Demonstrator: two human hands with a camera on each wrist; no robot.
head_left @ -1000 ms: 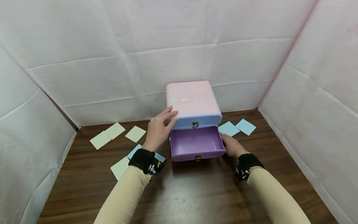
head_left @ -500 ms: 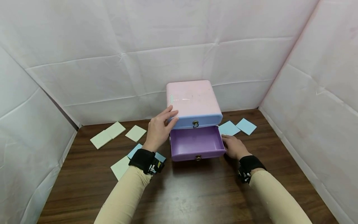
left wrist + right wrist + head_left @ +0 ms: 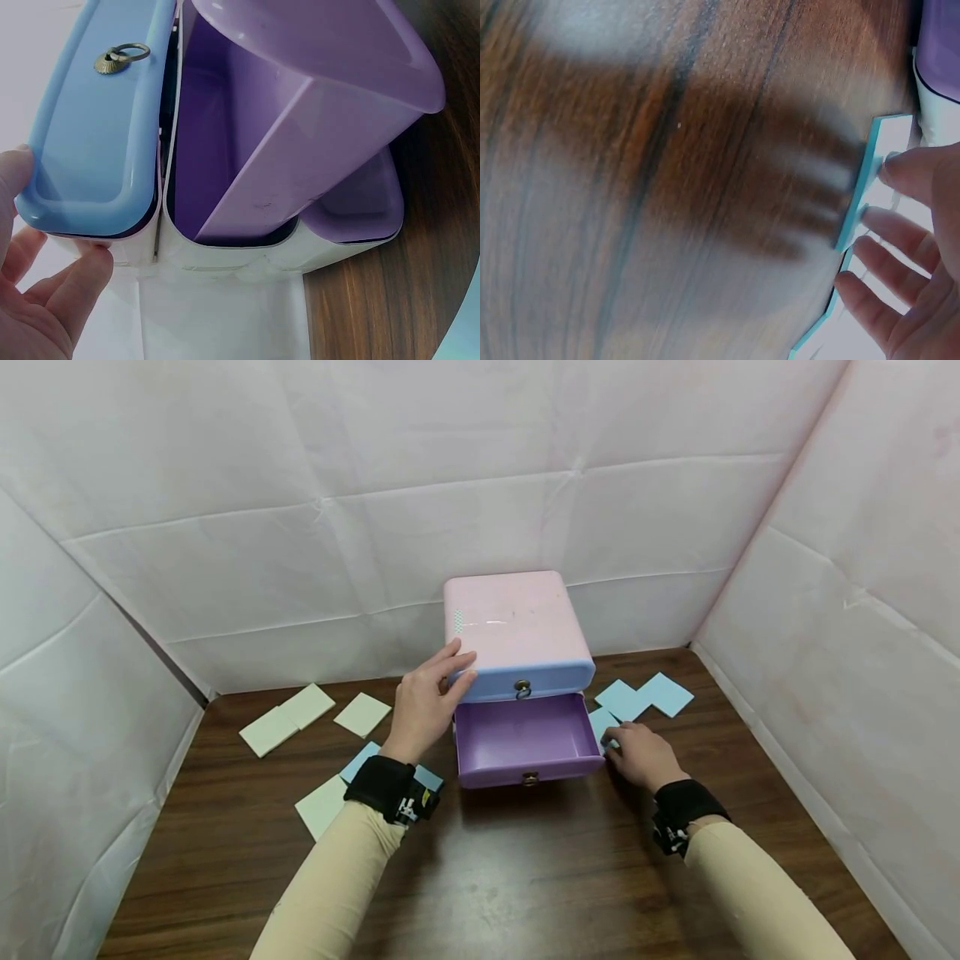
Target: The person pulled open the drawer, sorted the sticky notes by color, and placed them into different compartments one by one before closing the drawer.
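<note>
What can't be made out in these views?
- Head view: the right hand covers part of the blue pad, so the grip itself is hidden.
- Right wrist view: motion blur smears the table, and the frame edge cuts off the pad's far end.
- Left wrist view: the left hand is cut off by the frame, and the purple drawer hides the lowest drawer's inside.
- Blue drawer: its contents, as it is closed.

- your left hand [image 3: 423,706] is bare, with no glove or ring showing.
- your right hand [image 3: 642,757] is bare too.
- both arms wear long, close-fitting beige sleeves that end at the wrists.
- each wrist carries a black strap holding a small black device with white markings too small to read.
</note>
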